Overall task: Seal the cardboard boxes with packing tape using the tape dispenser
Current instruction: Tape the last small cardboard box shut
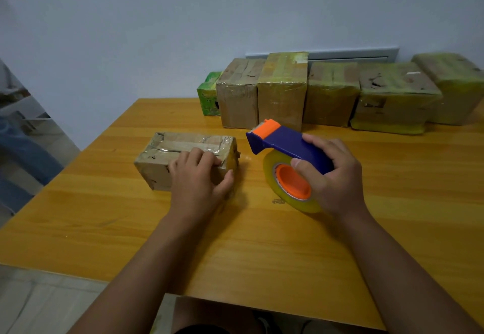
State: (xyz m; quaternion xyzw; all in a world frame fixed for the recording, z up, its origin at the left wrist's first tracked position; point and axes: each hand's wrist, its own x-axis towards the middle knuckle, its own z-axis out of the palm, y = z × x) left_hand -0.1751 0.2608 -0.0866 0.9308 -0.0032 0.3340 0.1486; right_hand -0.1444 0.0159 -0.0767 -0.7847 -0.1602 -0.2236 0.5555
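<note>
A small cardboard box lies on the wooden table, left of centre, its top covered in clear tape. My left hand grips its near right corner, fingers curled over the top edge and thumb against the right end. Just to the right, my right hand holds a blue tape dispenser by its handle, lifted off the table. The dispenser has an orange cutter at its front end and an orange hub carrying a roll of clear tape. A small gap separates the dispenser's front from the box.
A row of several taped cardboard boxes stands along the wall at the back right of the table, with a green carton at its left end. The table's left edge drops to the floor.
</note>
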